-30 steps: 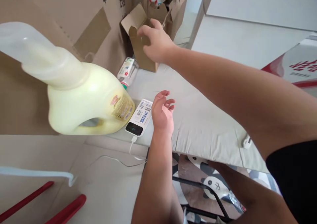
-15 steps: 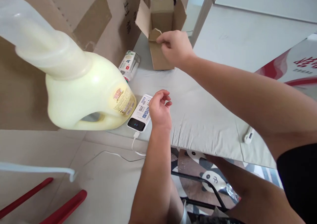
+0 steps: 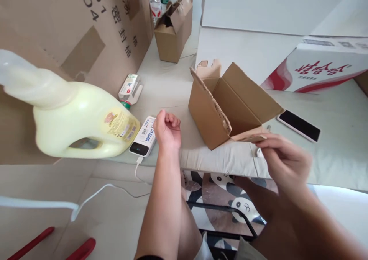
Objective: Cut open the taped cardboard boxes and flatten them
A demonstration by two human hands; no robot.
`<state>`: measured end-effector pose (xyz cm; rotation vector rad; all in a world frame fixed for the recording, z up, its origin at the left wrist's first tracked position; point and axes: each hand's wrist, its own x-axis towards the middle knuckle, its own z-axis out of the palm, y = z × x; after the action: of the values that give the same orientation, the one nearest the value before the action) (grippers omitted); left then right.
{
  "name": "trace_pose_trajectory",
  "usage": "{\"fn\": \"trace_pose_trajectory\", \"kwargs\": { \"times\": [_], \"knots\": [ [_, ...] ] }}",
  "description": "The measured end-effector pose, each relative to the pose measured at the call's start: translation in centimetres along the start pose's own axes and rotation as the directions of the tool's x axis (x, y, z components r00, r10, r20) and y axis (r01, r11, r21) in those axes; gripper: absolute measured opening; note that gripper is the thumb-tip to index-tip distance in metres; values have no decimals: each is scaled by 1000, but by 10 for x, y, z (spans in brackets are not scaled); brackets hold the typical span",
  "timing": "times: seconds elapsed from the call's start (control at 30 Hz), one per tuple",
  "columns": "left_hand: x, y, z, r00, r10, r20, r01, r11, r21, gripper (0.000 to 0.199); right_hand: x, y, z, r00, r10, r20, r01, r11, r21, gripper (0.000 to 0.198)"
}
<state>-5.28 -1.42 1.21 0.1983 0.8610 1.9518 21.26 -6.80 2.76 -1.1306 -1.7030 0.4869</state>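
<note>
My right hand (image 3: 287, 160) pinches the flap at the near end of an open-topped brown cardboard box (image 3: 205, 114) between thumb and fingers. The box stands on the covered table, its long flap spread to the right and a torn, ragged edge along its left side. My left hand (image 3: 168, 130) hovers by the table's front edge with fingers loosely curled in and nothing in them. Close on its left lies a white power bank (image 3: 143, 137) with a cable plugged into its end. A large pale-yellow jug (image 3: 86, 114) leans in from the left, beside the power bank.
Farther back stands a second cardboard box (image 3: 174, 34) in front of bottles (image 3: 155, 3). A small clear package (image 3: 130, 89) lies along the big carton (image 3: 71, 18). To the right are a phone (image 3: 299, 126), a small white object (image 3: 259, 152) and a red-and-white carton (image 3: 319, 68).
My right hand has moved from the back toward the front right, bringing a cardboard box nearer. The view has shifted, showing the phone and a second box. My left hand's fingers have curled in more.
</note>
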Motion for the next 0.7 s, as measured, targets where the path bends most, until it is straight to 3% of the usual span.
{"fn": "trace_pose_trajectory", "kwargs": {
  "times": [0.1, 0.3, 0.57, 0.7],
  "knots": [
    [-5, -20, 12, 999, -2, 49, 0, 999, 40, 44, -16, 1, -10, 998, 17, -53, -16, 999, 27, 27],
    [-7, -51, 26, 992, 13, 126, -23, 996, 84, 36, -14, 7, -21, 1000, -15, -26, 16, 999, 38, 31],
    [-7, -61, 33, 993, 2, 121, -9, 998, 57, 35, -23, 14, -37, 991, 106, -80, -102, 993, 59, 28],
    [-13, -59, 33, 988, -12, 156, -1, 996, 89, 40, -25, 13, -36, 991, 111, -70, -106, 992, 70, 28]
  ]
}}
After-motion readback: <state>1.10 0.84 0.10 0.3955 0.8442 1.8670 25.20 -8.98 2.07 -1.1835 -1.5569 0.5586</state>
